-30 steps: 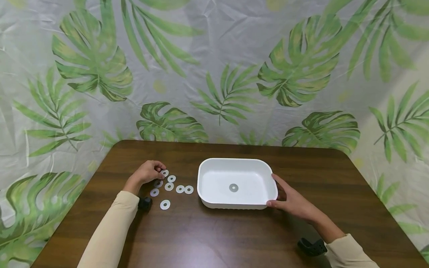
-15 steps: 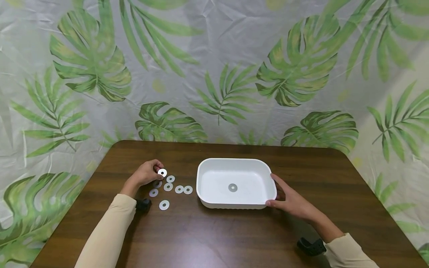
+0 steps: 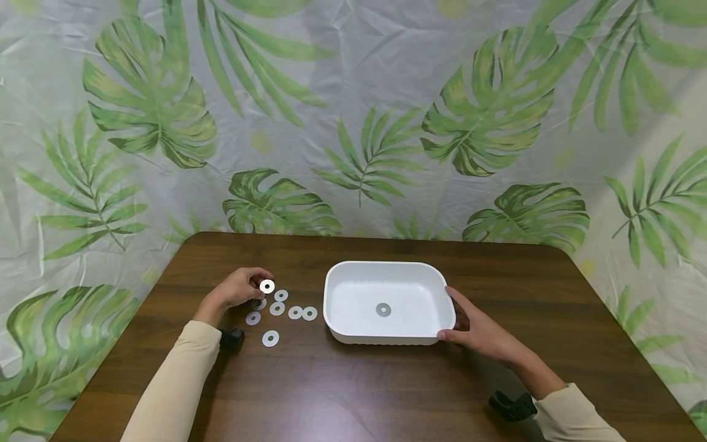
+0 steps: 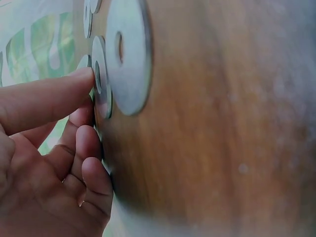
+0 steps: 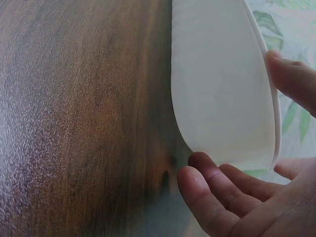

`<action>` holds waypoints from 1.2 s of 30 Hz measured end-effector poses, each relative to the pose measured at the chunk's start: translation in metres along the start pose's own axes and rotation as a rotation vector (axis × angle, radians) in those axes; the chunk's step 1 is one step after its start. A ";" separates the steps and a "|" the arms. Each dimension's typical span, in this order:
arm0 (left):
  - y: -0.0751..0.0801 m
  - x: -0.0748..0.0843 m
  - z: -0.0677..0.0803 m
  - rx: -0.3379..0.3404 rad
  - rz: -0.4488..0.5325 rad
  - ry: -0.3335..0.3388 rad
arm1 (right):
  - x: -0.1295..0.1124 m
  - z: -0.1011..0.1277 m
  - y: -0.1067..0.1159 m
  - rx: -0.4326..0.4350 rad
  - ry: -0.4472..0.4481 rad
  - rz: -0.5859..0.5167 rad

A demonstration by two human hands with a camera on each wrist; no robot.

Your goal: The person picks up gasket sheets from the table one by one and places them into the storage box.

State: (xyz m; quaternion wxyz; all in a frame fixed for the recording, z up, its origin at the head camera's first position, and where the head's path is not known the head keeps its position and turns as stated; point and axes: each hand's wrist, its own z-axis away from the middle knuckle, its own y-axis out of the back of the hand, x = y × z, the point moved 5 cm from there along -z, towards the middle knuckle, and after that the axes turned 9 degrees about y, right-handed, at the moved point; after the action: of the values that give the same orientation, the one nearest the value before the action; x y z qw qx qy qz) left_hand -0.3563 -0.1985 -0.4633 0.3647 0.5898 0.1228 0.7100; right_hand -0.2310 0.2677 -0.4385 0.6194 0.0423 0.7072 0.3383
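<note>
Left hand [image 3: 239,287]: pinches one washer [image 3: 267,286] just above the table [image 3: 353,393], beside the loose washers [image 3: 278,308]; fingertip contact partly hidden. Right hand [image 3: 479,331]: fingers relaxed against the right wall of the white tray [image 3: 436,279], thumb at its near corner. Single washer in tray [image 3: 383,309], centre. Both forearms cut off by the frame edge.

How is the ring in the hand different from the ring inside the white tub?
The ring in the left hand, pinched ring, is lifted off the table and faces the camera; the tub ring lies flat on the white tub floor, untouched. The pinched ring looks brighter, the tub ring greyer. Both are round with a middle hole.
</note>
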 end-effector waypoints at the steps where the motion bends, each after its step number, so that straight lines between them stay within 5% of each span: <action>1: 0.000 0.000 0.000 0.003 -0.003 0.001 | 0.000 0.000 0.000 0.000 0.000 0.000; 15: 0.003 -0.004 0.001 0.056 -0.054 0.027 | -0.001 -0.002 0.000 -0.012 0.007 -0.010; 27: 0.014 0.005 0.008 0.167 0.122 -0.032 | 0.000 -0.001 0.000 -0.010 0.009 -0.011; 36: 0.024 0.025 0.029 0.183 0.198 -0.109 | 0.000 -0.001 0.000 -0.012 0.003 0.002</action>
State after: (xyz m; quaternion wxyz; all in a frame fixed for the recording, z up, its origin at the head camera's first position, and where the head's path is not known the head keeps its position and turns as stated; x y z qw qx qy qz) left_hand -0.3392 -0.2058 -0.4223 0.2438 0.6674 0.1082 0.6952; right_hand -0.2317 0.2671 -0.4389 0.6181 0.0389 0.7062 0.3431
